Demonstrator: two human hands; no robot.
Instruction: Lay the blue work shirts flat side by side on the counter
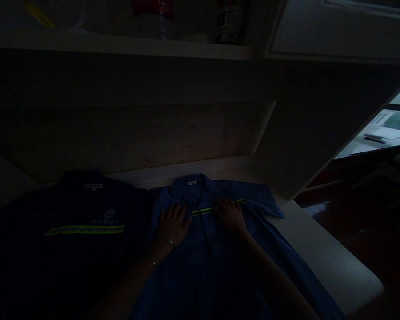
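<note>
A blue short-sleeved work shirt (203, 240) lies spread front up, its collar toward the wall and a yellow-green stripe across the chest. My left hand (174, 224) rests flat on the chest at the left, fingers spread, with a bracelet at the wrist. On the other side of the button line, my right hand (229, 214) lies over the stripe with its fingers stretched out. Neither hand grips the cloth. Beside my left hand lies a darker navy shirt (86, 204) with a logo and a similar stripe. The lower parts of both shirts fade into shadow.
The shirts lie on a pale worktop (320, 253) with a rounded front right corner. Above hangs a shelf (120, 46) holding a red-labelled container (153, 9) and a dark bottle (229, 22). A side panel (306, 120) stands at the right, with a window (386, 122) beyond. Lighting is very dim.
</note>
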